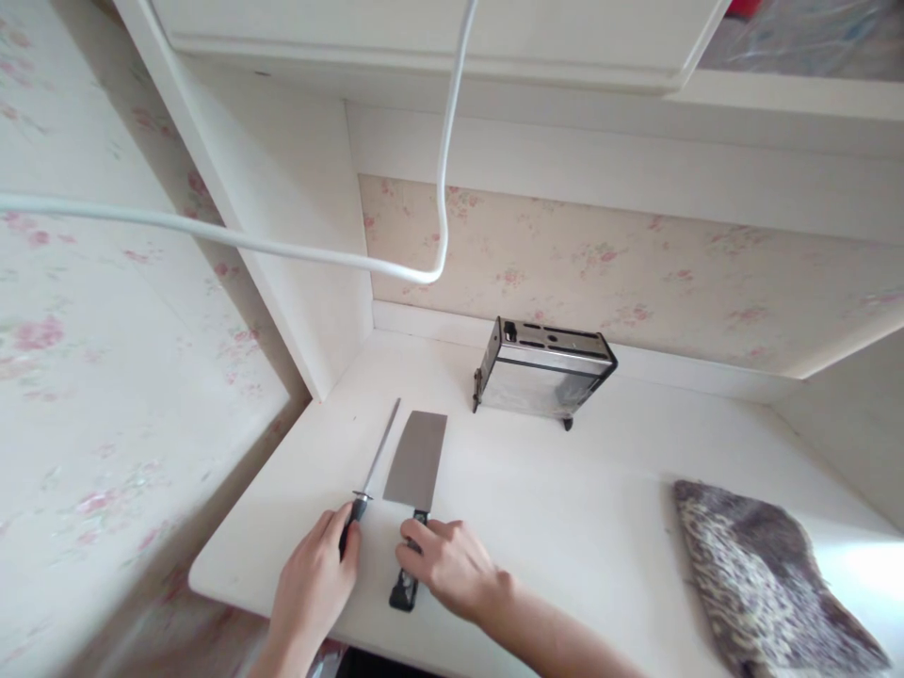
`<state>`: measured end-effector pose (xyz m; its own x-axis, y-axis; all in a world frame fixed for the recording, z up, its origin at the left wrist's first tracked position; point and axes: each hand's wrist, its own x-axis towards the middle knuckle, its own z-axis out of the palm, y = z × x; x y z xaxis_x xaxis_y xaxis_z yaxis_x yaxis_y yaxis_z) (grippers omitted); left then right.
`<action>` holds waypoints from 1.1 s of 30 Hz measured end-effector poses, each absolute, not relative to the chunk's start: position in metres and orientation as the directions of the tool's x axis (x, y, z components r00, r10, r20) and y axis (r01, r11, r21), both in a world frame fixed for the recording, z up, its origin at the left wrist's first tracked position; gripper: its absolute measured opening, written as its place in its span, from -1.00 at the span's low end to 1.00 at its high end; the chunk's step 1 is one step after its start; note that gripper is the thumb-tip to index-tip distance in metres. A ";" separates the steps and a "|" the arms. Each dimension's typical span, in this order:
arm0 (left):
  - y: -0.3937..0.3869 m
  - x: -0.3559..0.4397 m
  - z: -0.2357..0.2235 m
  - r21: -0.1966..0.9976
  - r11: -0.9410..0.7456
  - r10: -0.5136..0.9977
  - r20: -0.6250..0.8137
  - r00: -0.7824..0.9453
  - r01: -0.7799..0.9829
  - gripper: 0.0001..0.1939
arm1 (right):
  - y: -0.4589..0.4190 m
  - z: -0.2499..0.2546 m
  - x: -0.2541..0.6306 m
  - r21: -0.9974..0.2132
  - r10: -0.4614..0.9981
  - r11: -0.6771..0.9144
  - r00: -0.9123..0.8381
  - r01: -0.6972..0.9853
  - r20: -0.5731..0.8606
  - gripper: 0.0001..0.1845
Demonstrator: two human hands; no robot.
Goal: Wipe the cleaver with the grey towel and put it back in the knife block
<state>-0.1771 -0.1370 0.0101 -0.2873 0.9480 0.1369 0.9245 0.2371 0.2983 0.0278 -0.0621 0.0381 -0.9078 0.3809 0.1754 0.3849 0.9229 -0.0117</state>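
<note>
On the white tabletop, my left hand [319, 570] is closed around the black handle of a honing steel [383, 445], whose thin metal rod points away from me. Just to its right lies a cleaver [418, 460] with a broad grey blade and a black handle. My right hand [452, 563] has its fingers curled over that handle, and the handle's butt end shows below them. The blade and the rod are side by side, apart from each other.
A metal knife block [551, 377] with black edges and slots stands near the back wall. A grey-brown furry cloth [763, 574] lies at the right. A white cable [311, 252] hangs across the view, below a white cabinet [565, 38].
</note>
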 end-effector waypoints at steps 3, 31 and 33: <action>-0.138 -0.181 0.006 0.327 0.214 0.939 0.191 -0.286 0.920 -0.74 | -0.064 0.045 0.022 -0.037 0.434 0.901 -0.896 0.433 0.088 -0.90; -0.126 -0.188 0.031 0.530 0.184 0.889 0.269 -0.370 0.828 -0.68 | -0.044 0.047 0.094 -0.786 0.874 0.382 -0.468 0.487 0.135 -0.66; -0.109 -0.175 0.053 0.659 0.127 0.900 0.239 -0.366 0.741 -0.66 | -0.017 0.054 0.130 -0.874 0.988 0.146 -0.109 0.463 0.107 -0.72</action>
